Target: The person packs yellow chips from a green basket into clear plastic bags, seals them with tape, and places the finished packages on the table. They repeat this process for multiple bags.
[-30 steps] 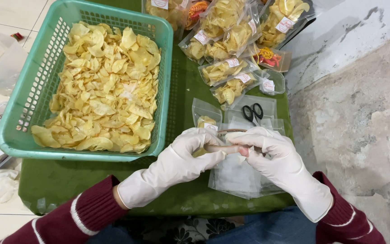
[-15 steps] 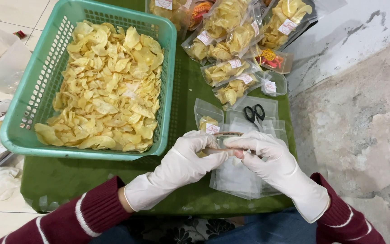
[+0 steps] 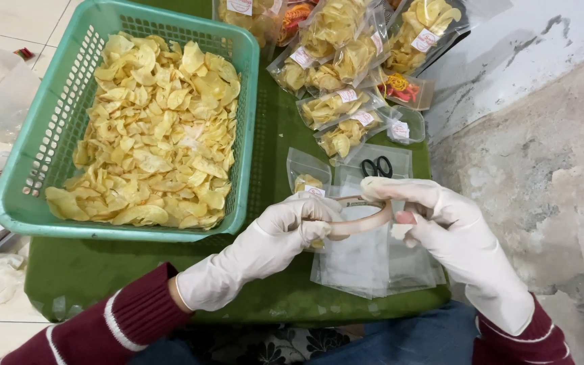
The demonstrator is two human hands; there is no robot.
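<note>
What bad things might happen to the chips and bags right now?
The stack of empty clear bags hangs over the table's near edge under both gloved hands, left hand and right hand, so it might slide off. The beige strip stretched between the fingers could slip or snap back. The green basket is heaped with chips; a bump may spill some.

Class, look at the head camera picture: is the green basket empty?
No, the green basket is heaped with yellow chips across nearly its whole floor.

Bright, even light — sharp, soft shadows.
</note>
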